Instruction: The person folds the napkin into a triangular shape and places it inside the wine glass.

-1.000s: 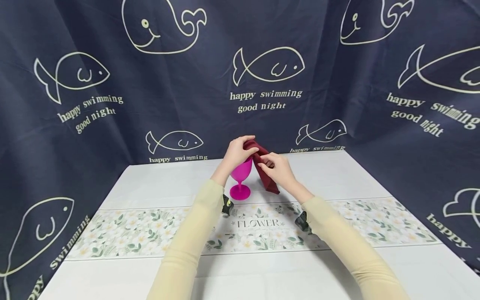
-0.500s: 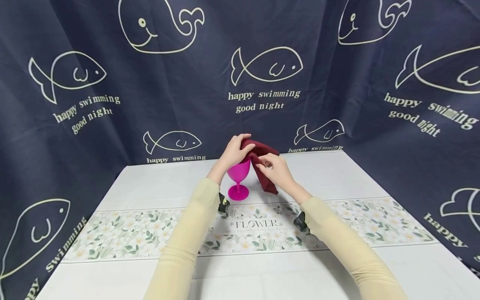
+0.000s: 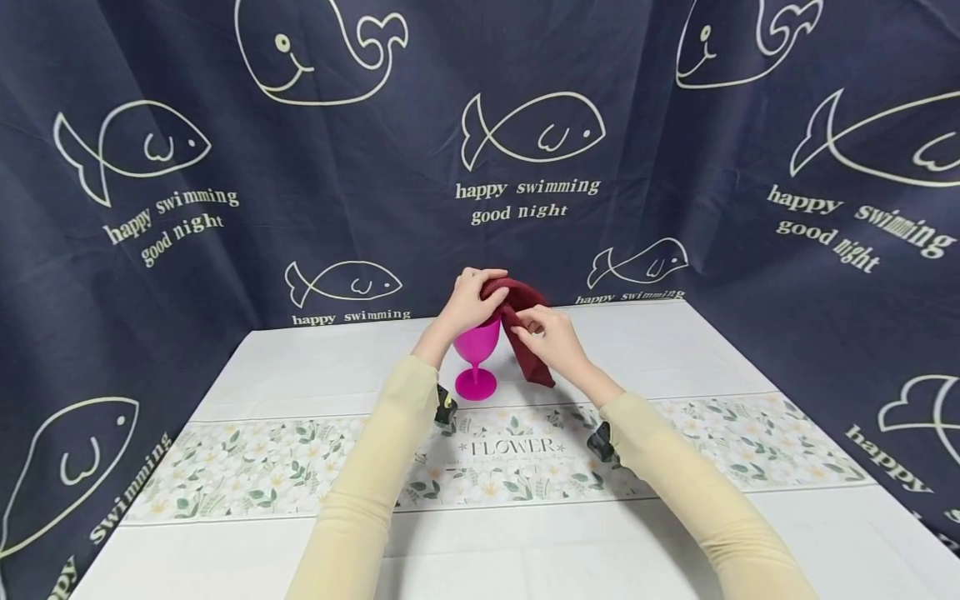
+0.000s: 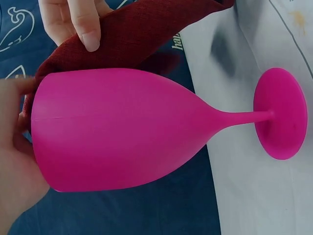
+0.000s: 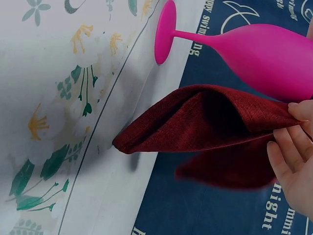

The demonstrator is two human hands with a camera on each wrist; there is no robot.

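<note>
A bright pink goblet [image 3: 477,343] stands upright on the white table. Dark red cloth [image 3: 531,354] drapes over its rim and hangs down on the goblet's right side. At the rim, my left hand [image 3: 471,302] grips the cloth, thumb on the near side; the left wrist view shows the goblet's bowl [image 4: 117,129] right beside that hand. My right hand [image 3: 551,335] pinches the cloth just right of the rim. In the right wrist view, the cloth [image 5: 210,117] hangs in a folded, hollow shape from the right fingertips [image 5: 296,111].
A floral strip [image 3: 300,467] with the word FLOWER runs across the white table [image 3: 322,367]. Behind and at both sides hangs a dark blue curtain [image 3: 360,192] with fish drawings. Black wrist devices [image 3: 602,442] sit under the sleeves.
The upper part of the cloth has spread out to the right behind my right hand, forming an arch. The goblet still stands in its place, and both hands have barely shifted.
</note>
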